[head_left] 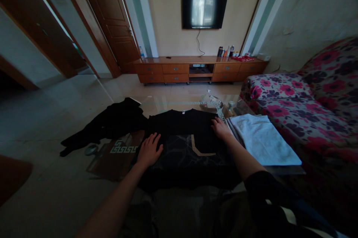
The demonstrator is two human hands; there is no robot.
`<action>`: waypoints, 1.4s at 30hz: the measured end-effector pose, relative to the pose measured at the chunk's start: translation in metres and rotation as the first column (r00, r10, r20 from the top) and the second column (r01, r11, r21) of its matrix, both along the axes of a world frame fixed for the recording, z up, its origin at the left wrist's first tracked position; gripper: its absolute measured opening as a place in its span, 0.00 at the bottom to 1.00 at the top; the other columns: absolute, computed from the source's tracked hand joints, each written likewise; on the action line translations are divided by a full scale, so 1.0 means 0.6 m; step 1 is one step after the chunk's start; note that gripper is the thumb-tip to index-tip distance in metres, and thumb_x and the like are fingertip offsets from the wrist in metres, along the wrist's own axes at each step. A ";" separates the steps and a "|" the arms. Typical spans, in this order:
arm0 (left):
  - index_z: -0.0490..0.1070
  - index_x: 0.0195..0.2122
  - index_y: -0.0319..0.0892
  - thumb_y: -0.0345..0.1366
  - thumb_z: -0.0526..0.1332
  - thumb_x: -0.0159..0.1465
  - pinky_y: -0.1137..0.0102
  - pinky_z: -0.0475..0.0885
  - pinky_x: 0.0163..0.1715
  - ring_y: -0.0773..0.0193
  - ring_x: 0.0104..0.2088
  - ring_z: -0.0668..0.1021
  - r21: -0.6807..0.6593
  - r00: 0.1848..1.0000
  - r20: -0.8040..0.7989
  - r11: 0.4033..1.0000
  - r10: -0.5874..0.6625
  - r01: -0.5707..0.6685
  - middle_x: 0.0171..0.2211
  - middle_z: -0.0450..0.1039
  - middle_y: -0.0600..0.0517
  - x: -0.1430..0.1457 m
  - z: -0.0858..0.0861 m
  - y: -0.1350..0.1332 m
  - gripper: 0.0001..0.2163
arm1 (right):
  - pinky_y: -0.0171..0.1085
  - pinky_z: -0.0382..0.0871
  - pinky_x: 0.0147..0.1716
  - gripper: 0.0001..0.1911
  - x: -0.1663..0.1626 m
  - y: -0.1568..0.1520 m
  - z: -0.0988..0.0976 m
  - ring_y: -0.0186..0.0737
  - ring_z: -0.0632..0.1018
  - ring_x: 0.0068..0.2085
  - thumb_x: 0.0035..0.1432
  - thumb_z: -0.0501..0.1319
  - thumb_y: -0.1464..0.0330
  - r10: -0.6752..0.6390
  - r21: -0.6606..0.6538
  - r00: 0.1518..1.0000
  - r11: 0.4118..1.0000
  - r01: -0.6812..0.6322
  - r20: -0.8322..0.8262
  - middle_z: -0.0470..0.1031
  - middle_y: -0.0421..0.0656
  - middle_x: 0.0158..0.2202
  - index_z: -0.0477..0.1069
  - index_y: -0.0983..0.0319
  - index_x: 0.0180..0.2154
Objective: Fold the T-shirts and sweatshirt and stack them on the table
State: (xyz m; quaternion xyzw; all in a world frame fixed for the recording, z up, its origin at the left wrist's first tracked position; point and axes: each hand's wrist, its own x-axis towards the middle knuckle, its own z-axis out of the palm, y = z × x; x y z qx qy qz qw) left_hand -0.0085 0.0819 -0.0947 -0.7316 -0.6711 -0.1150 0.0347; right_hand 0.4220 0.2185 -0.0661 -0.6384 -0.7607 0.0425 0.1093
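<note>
A black T-shirt (179,126) lies spread on a glass-topped table, its neckline with a small white label pointing away from me. Grey vein-like lines and a tan angled stripe mark its lower part. My left hand (149,151) rests on the shirt's left side, fingers stretched and apart. On its right edge, near the shoulder, lies my right hand (220,128), flat with the fingers extended. Left of the shirt is a heap of dark clothing (112,122), one part hanging past the table. Folded light-blue cloth (264,139) lies just right of my right arm.
A flower-patterned sofa (285,90) stands along the right. Behind the table, a low wooden cabinet (176,69) carries several bottles and cans (225,51) under a wall-mounted television (205,10). Crumpled white paper (211,100) sits near the table's far edge. A wooden door (109,18) is at the back left.
</note>
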 end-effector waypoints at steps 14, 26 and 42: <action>0.59 0.70 0.46 0.48 0.50 0.72 0.54 0.53 0.69 0.50 0.71 0.59 -0.015 1.000 -0.022 1.000 0.018 -0.018 0.72 0.56 0.46 0.003 0.005 -0.002 0.27 | 0.54 0.38 0.71 0.44 -0.010 0.002 -0.034 0.54 0.45 0.75 0.67 0.44 0.41 -0.060 -0.114 0.992 0.991 0.073 0.112 0.38 0.49 0.76 0.45 0.58 0.74; 0.58 0.71 0.46 0.47 0.48 0.72 0.55 0.51 0.69 0.52 0.72 0.56 -0.024 0.999 -0.037 1.000 0.019 -0.020 0.73 0.52 0.47 0.004 0.008 0.000 0.27 | 0.52 0.37 0.71 0.43 -0.013 0.033 -0.045 0.51 0.41 0.75 0.69 0.41 0.44 -0.131 -0.059 0.986 0.989 0.137 0.101 0.35 0.47 0.77 0.45 0.62 0.74; 0.58 0.71 0.45 0.48 0.48 0.72 0.55 0.51 0.69 0.51 0.72 0.58 -0.040 0.999 -0.031 0.999 0.012 -0.013 0.73 0.54 0.46 0.004 0.008 0.003 0.28 | 0.48 0.37 0.72 0.45 -0.002 -0.047 -0.036 0.50 0.42 0.75 0.70 0.38 0.45 -0.044 -0.047 0.994 0.998 0.049 0.099 0.34 0.52 0.76 0.41 0.71 0.74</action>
